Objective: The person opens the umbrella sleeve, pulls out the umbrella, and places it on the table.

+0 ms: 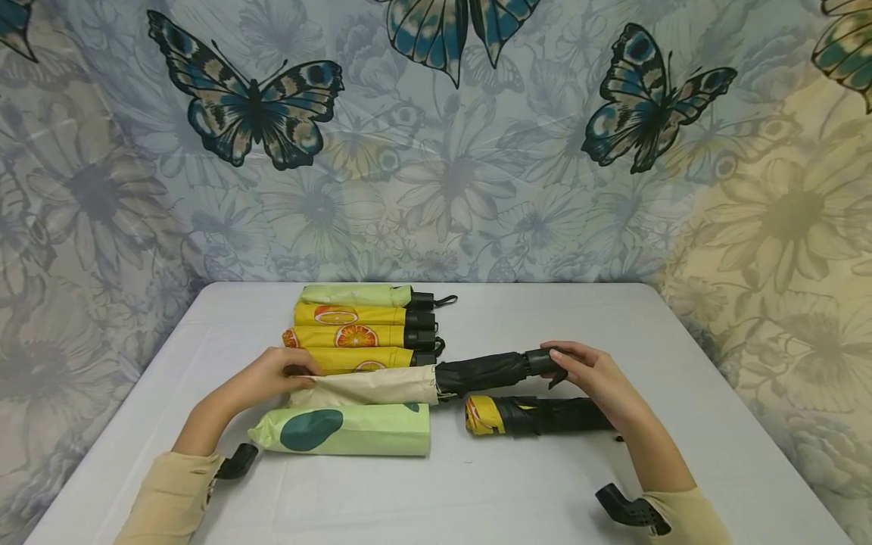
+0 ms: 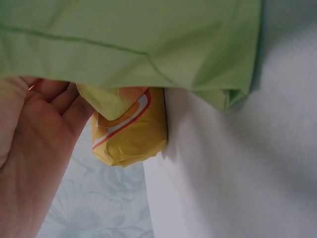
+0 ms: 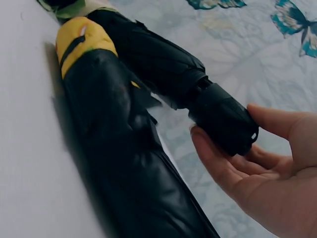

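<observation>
A folded umbrella [image 1: 482, 373] with black fabric lies partly inside a cream sleeve [image 1: 378, 387], only its black half and handle showing. My left hand [image 1: 272, 372] pinches the closed left end of that sleeve. At the other end, my right hand [image 1: 599, 382] holds the black handle [image 3: 223, 116] between thumb and fingers. In front of the cream sleeve is a light green sleeve [image 1: 368, 431] with a dark green patch; no handle shows at its end. Below my right hand lies another folded umbrella [image 1: 559, 416], black with a yellow tip, partly hidden by the wrist.
Behind the cream sleeve, several sleeved umbrellas lie side by side: a green one [image 1: 354, 295] at the back, then yellow ones [image 1: 390, 336] with orange-slice prints, black handles rightward. They rest on a white-covered table [image 1: 545, 318]. A butterfly-print cloth [image 1: 450, 182] hangs behind.
</observation>
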Motion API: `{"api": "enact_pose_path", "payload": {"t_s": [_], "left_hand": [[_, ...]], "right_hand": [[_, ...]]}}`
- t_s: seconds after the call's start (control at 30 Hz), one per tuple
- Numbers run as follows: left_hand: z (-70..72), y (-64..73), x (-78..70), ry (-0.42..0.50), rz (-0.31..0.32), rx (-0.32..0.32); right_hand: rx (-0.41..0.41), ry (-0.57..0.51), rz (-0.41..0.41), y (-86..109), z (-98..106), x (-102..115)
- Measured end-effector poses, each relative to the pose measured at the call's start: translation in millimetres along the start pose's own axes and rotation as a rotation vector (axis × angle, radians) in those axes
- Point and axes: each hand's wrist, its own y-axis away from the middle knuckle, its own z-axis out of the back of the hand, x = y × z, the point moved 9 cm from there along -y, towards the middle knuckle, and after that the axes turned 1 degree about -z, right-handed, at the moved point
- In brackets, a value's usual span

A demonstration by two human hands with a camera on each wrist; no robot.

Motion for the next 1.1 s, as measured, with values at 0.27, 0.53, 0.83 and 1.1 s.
{"api": "enact_pose_path", "payload": {"t_s": [0.27,0.53,0.83,1.1], "left_hand": [[0.3,1.8,2.2,-0.011,0.011,-0.003],[0.2,1.4,-0.3,-0.007,0.004,-0.001],[-0.7,0.3,-1.9,0.002,-0.002,-0.009],[-1.1,-0.3,-1.4,0.011,0.008,0.003]], "right_hand": [[-0.027,-0.048,0.017,7.8,20,-3],[-0.042,-0.080,0.020,12.4,30,-5],[-0.070,-0.129,0.039,14.9,42,-6],[-0.080,-0.236,0.082,21.0,53,-7]]}}
